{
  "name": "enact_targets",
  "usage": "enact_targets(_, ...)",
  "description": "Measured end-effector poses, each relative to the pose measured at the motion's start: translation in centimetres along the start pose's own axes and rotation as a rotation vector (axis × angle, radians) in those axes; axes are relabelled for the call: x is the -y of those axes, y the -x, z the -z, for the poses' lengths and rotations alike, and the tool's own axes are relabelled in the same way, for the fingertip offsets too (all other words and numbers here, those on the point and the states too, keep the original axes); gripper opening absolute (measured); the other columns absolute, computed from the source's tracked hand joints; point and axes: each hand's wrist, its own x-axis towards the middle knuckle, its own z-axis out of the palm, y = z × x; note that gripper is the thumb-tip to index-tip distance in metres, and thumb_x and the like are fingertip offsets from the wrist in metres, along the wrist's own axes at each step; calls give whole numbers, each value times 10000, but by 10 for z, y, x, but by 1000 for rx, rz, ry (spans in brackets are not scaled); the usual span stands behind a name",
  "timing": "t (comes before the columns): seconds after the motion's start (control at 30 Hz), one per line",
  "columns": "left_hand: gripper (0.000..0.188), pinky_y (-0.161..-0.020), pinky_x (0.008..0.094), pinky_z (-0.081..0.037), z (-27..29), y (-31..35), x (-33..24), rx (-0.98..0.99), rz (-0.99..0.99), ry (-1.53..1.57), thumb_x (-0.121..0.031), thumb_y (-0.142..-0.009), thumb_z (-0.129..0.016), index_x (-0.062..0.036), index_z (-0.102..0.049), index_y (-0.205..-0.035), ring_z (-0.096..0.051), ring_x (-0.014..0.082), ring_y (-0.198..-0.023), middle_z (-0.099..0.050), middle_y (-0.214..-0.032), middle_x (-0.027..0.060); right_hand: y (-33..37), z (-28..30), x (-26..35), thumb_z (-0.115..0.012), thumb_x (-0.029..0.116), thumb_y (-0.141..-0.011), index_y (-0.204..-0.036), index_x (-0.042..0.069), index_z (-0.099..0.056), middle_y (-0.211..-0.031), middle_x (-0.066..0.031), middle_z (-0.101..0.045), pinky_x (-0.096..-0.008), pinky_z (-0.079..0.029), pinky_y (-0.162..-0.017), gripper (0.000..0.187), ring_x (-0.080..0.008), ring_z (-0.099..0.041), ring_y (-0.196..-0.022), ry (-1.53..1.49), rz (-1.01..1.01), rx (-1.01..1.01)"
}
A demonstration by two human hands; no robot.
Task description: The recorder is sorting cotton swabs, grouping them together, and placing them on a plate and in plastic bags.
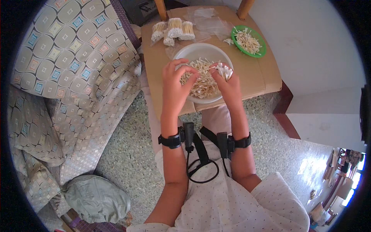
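A white bowl (225,55) full of loose cotton swabs (202,82) stands in front of me. Over its right rim, my right hand (230,88) is closed round a small bunch of cotton swabs (224,70), their white tips pointing up. My left hand (176,83) hovers at the bowl's left side, its thumb and fingers curved and apart, with nothing visible between them. Behind the bowl lie several packed bundles of cotton swabs (175,28) in clear plastic. To the back right, a green bowl (264,51) holds more loose swabs.
Everything rests on a cardboard-covered chair seat (255,73) with wooden posts at the back. Clear plastic bags (208,23) lie at its far side. A patterned cloth-covered sofa (85,50) is on the left, with a grey-green bag (96,197) on the floor below. A white wall (317,58) borders the right.
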Motion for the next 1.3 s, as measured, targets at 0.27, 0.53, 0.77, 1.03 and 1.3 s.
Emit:
enact_targets(0.27,122,-1027,443,-292,2,1,-7,29,19,-46,-168,-745,-743,-115,-674,-831,-355,314,-1220,-507,-1246,54,4,-5,3,-679,165,-851,-958,-6,-636,-849,-34,-655,-246,-469,-697,207,-85,-581,-779,-14,6,3)
enact_targets(0.53,156,-1072,419,-257,4,0,-6,17,71,17,-203,-744,-749,-102,-678,-839,-366,291,-1277,-499,-1327,71,6,-4,5,-653,174,-872,-912,4,-630,-785,-33,-666,-242,-465,-678,176,-75,-585,-764,9,15,0)
enact_targets(0.77,164,-1047,411,-278,1,-6,-15,-131,184,432,-190,-770,-732,-49,-697,-846,-386,278,-1231,-512,-1298,68,13,-9,14,-614,200,-896,-889,20,-621,-744,-23,-654,-236,-444,-632,181,-77,-567,-679,-31,-75,246)
enact_targets(1.03,135,-1037,403,-287,2,-7,-13,-73,31,205,-195,-788,-711,-94,-706,-878,-399,281,-1216,-534,-1244,65,9,-9,14,-637,179,-881,-902,39,-635,-741,-6,-639,-200,-416,-530,142,-36,-528,-642,-163,-133,-42)
enact_targets(1.3,137,-1012,411,-317,-4,-2,-13,-49,33,203,-206,-805,-693,-99,-705,-890,-402,284,-1195,-549,-1202,64,11,-8,11,-664,124,-859,-989,38,-647,-801,30,-624,-186,-419,-532,157,-28,-535,-679,-165,-69,-108)
